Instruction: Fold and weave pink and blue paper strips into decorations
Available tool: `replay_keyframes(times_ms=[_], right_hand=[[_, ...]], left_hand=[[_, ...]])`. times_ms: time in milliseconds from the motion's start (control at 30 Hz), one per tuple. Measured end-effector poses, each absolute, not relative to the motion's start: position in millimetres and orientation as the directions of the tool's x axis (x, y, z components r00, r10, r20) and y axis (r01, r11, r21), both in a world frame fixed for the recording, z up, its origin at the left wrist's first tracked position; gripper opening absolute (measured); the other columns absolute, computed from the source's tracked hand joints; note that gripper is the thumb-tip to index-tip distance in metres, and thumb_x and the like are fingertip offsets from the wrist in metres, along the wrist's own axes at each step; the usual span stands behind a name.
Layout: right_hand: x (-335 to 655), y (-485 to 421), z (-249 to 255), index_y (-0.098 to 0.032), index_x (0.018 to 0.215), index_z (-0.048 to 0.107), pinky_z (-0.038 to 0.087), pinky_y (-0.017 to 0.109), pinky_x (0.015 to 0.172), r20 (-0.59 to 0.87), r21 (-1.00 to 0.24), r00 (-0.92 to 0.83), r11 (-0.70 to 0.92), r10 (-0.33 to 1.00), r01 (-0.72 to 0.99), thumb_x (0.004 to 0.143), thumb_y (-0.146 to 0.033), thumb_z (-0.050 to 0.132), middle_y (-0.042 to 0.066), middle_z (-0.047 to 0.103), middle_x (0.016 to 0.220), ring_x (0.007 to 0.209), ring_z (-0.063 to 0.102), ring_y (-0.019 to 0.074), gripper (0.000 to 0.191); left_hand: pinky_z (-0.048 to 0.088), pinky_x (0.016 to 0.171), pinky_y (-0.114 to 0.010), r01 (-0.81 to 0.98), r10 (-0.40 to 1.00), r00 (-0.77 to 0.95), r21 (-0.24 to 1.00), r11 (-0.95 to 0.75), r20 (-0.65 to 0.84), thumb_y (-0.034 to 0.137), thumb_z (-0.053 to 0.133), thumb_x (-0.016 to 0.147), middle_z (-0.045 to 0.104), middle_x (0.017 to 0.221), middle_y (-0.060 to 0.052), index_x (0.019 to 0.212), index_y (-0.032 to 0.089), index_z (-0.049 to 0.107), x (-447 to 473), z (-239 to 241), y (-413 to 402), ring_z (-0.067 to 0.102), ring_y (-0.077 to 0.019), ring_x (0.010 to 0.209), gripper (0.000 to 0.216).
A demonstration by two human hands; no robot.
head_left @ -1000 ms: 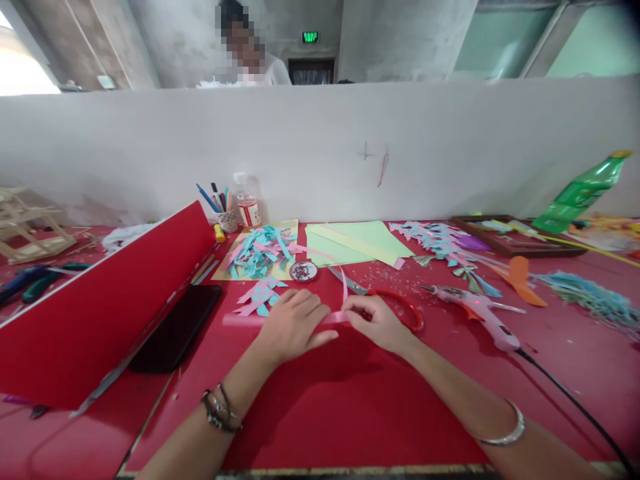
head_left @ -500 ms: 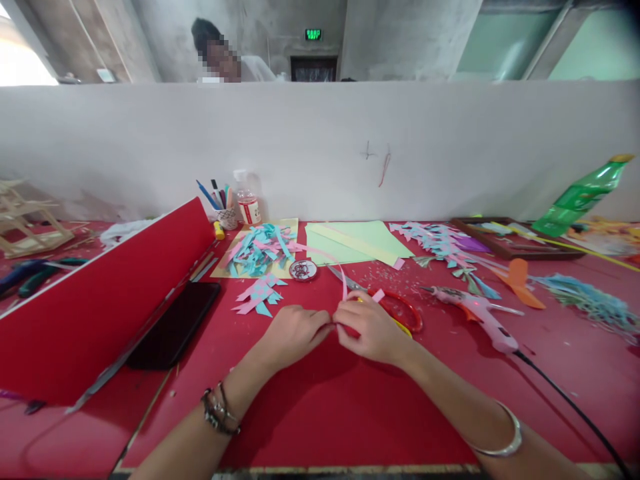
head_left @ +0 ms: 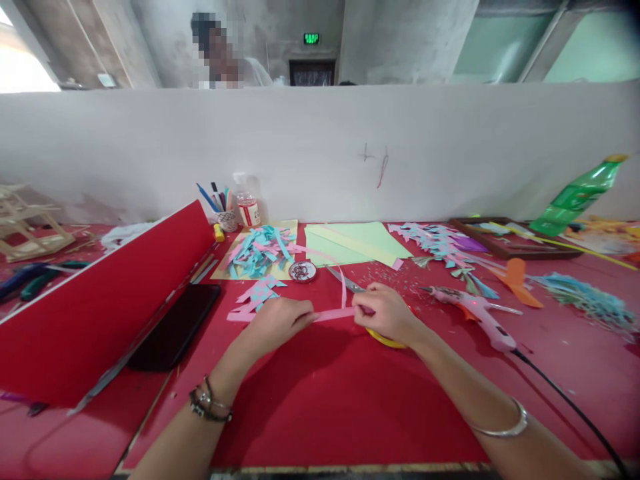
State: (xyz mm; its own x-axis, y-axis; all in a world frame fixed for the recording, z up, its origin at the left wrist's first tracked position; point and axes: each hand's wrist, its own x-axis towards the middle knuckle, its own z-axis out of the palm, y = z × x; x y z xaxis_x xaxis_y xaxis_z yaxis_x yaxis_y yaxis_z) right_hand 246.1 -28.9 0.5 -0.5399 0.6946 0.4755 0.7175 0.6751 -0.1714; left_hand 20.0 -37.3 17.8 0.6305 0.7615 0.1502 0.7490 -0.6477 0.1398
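A pink paper strip (head_left: 334, 314) is stretched between my two hands above the red table. My left hand (head_left: 281, 328) is closed on it, and a pink end sticks out past the wrist side. The fingers of my right hand (head_left: 387, 313) pinch the strip's other part, where a pink length curves up and away. Scissors (head_left: 387, 339) with red and yellow handles lie partly hidden under my right hand. Just beyond my left hand lies a woven pink and blue paper piece (head_left: 263, 292). A heap of pink and blue strips (head_left: 263, 250) rests behind it.
A pink glue gun (head_left: 475, 310) with a black cord lies at right. Green paper sheets (head_left: 350, 243) and a small round dish (head_left: 303, 271) are at the back. A red board (head_left: 115, 300) stands at left beside a phone (head_left: 175, 327). A tilted green bottle (head_left: 575, 200) is far right.
My hands were close together and have moved apart, left hand leftward and right hand rightward. The pink strip between them now shows drawn out straight.
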Motion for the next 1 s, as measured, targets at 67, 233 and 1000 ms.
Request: replay_keyframes(times_ms=[67, 233, 1000], right_hand=[[251, -25, 0, -0.018, 0.055, 0.045, 0.029, 0.022, 0.061, 0.475, -0.152, -0.521, 0.649, 0.709, 0.745, 0.067, -0.014, 0.042, -0.004, 0.045, 0.047, 0.047, 0.033, 0.0090, 0.014], [255, -21, 1, -0.018, 0.053, 0.044, 0.028, 0.022, 0.058, 0.500, -0.132, -0.446, 0.575, 0.742, 0.808, 0.068, -0.014, 0.043, -0.004, 0.044, 0.045, 0.047, 0.033, 0.0094, 0.015], [212, -43, -3, -0.018, 0.088, 0.055, 0.029, 0.034, 0.083, 0.487, -0.064, -0.622, 0.735, 0.613, 0.675, 0.084, -0.022, 0.036, 0.004, 0.056, 0.081, 0.079, 0.050, 0.0152, 0.019]], left_hand=[[0.021, 0.046, -0.021, 0.766, 0.783, 0.606, 0.162, -0.622, 0.139, 0.034, 0.031, 0.085, 0.049, 0.051, 0.003, 0.061, 0.016, 0.049, 14, 21, -35, 0.042, -0.0079, 0.046, 0.035], [0.020, 0.046, -0.021, 0.802, 0.818, 0.561, 0.158, -0.575, 0.126, 0.035, 0.029, 0.085, 0.045, 0.050, 0.003, 0.060, 0.016, 0.046, 5, 20, -28, 0.038, -0.0083, 0.045, 0.036], [0.029, 0.046, -0.023, 0.731, 0.699, 0.681, -0.159, -0.663, 0.219, 0.029, 0.027, 0.087, 0.057, 0.057, -0.003, 0.080, 0.016, 0.052, 25, 1, -35, 0.053, -0.0140, 0.050, 0.029]])
